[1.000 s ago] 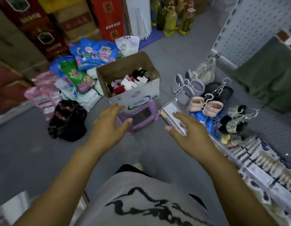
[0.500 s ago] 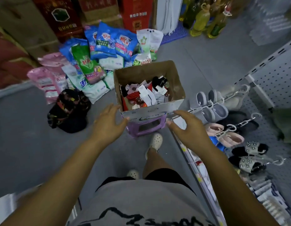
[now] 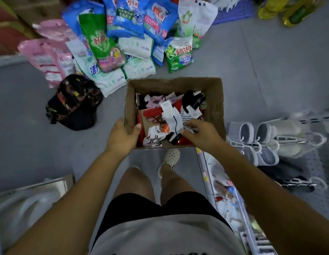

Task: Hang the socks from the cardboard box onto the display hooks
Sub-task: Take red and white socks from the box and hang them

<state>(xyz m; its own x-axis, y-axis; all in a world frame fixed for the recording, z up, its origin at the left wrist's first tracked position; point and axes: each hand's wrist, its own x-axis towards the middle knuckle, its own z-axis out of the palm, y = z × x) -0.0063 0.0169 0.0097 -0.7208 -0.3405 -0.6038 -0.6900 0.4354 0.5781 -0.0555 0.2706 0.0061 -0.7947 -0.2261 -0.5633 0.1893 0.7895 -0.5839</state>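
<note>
One target: white sock [image 3: 172, 116], just left of my right hand [image 3: 202, 134], lying lengthwise away from me.
Fingers [image 3: 191, 124]: right curled, grip unclear; left hand [image 3: 121, 138] grips cardboard box [image 3: 218, 107].

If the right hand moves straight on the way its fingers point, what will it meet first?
Probably the white sock with a dark stripe in the cardboard box; the right hand seems almost on it, depth unclear.

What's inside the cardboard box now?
Loose socks in white, red, black and stripes, some tagged; the right hand grips among them. The cardboard box floor beneath the pile is covered.
</note>
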